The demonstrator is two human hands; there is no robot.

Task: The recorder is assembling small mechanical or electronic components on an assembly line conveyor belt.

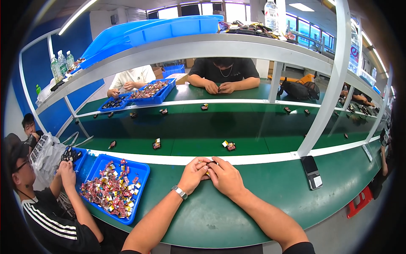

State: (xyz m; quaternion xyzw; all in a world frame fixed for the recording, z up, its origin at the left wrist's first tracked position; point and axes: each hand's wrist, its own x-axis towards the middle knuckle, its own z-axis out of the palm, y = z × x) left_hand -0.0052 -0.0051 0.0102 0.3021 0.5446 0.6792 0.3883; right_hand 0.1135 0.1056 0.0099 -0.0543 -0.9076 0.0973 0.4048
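My left hand and my right hand meet over the green bench, near its white far edge. Between their fingertips is a small black part with a bit of yellow on it, mostly covered by the fingers. Both hands are closed on it, thumbs and forefingers pressed together. To the left stands a blue tray heaped with small red, yellow and white parts. Just beyond the white edge, similar small parts lie on the green conveyor, one of them a red-and-yellow piece.
A folded black-and-silver device lies to the right beside a white post. At left, a co-worker's hands work by a smaller blue tray. Two people sit across the conveyor. A metal shelf with blue bins spans overhead.
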